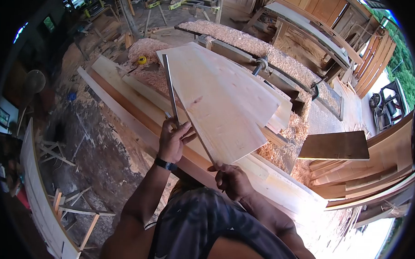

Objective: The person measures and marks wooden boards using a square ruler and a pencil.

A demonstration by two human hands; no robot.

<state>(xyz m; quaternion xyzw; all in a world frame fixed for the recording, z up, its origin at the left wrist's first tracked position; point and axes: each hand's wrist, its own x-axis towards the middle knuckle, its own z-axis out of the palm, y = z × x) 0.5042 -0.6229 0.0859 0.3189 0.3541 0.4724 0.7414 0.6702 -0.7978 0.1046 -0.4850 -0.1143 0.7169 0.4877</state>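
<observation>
A wide pale wooden board lies tilted across the middle of the head view, over other boards. My left hand, with a dark wristband, is closed around the lower end of a metal square. The square's long steel blade points away from me, beside the board's left edge. At the board's near corner, my right hand is closed, its thumb and fingers pinching the edge. A small dark tip shows below those fingers; I cannot make out what it is.
Long planks run beneath the board. A shavings-covered bench with a metal clamp stands beyond. A yellow tape measure sits on shavings at the left. A dark panel lies at right, and scrap wood litters the floor.
</observation>
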